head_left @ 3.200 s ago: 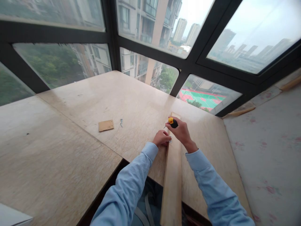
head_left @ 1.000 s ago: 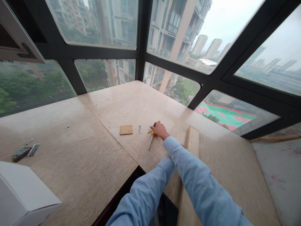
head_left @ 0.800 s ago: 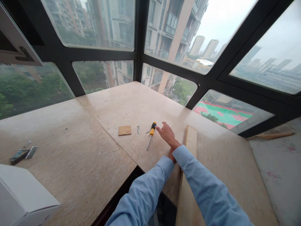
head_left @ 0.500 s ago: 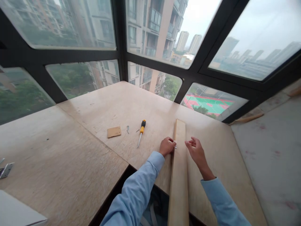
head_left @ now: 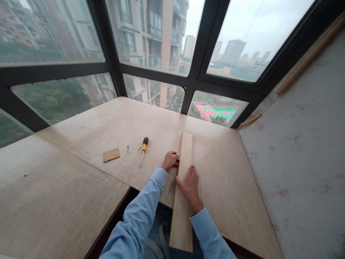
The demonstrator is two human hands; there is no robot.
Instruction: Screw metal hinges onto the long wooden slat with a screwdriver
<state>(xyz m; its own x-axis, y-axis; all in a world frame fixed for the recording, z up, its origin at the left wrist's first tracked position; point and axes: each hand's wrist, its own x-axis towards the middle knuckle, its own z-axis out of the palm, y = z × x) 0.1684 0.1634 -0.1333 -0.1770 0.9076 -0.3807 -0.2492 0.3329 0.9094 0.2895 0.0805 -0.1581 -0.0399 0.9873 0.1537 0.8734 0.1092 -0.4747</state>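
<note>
A long pale wooden board (head_left: 182, 205) lies on the tabletop, its near end jutting over a dark gap in front of me. Small dark holes show near its left edge. My left hand (head_left: 170, 160) is beside that edge, fingers pinched on a small metal piece (head_left: 178, 156) that is mostly hidden; its exact kind cannot be made out. Across the board spreads my right hand (head_left: 189, 182), thumb at the left edge and fingers at the right, gripping it. To the left lies a screwdriver (head_left: 144, 144) with a yellow and black handle, near several screws (head_left: 128, 149).
A small brown plate (head_left: 111, 155) with holes lies left of the screws. Dark window frames (head_left: 151, 72) border the far side of the tabletop (head_left: 88, 144). A wall with floral paper (head_left: 291, 172) stands to the right.
My right hand has come from beside the board onto it and taken hold. The board has turned, showing more of its holed face. The view has swung right.
</note>
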